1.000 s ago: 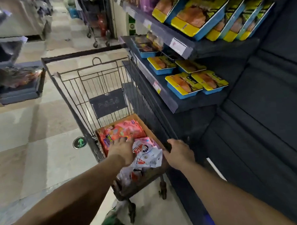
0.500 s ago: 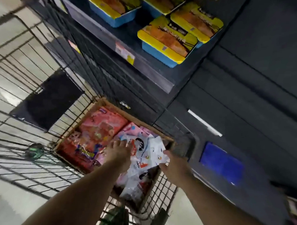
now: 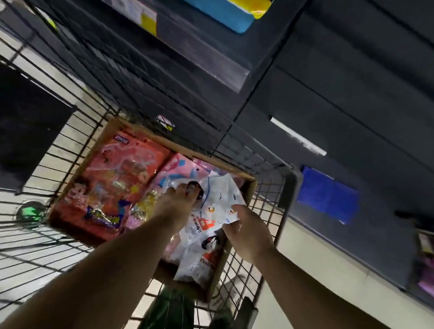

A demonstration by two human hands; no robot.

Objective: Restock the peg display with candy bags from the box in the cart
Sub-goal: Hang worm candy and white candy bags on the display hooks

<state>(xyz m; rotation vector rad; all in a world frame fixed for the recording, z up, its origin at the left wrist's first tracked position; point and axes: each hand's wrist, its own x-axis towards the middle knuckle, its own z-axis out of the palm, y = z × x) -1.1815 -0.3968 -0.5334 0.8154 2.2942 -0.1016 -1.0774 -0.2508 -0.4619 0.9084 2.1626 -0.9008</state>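
Candy bags fill the cardboard box point(image 3: 247, 200) in the cart point(image 3: 68, 136), and the right hand point(image 3: 248, 227) pinches the near edge of a white bag point(image 3: 220, 199), fingers curled on it, probably to peel it off the pile. Just left of that grip the left hand point(image 3: 178, 203) lies on the same bag, fingers fairly straight it seems through the blur, steadying it. Beyond sit a pink bag point(image 3: 176, 171) and a red bag point(image 3: 117, 178), then the dark shelf point(image 3: 193, 56)

You stood in a shop: a wire cart point(image 3: 68, 136) beside dark shelving point(image 3: 206, 55) at twelve o'clock, price labels point(image 3: 139, 14) along its edge.
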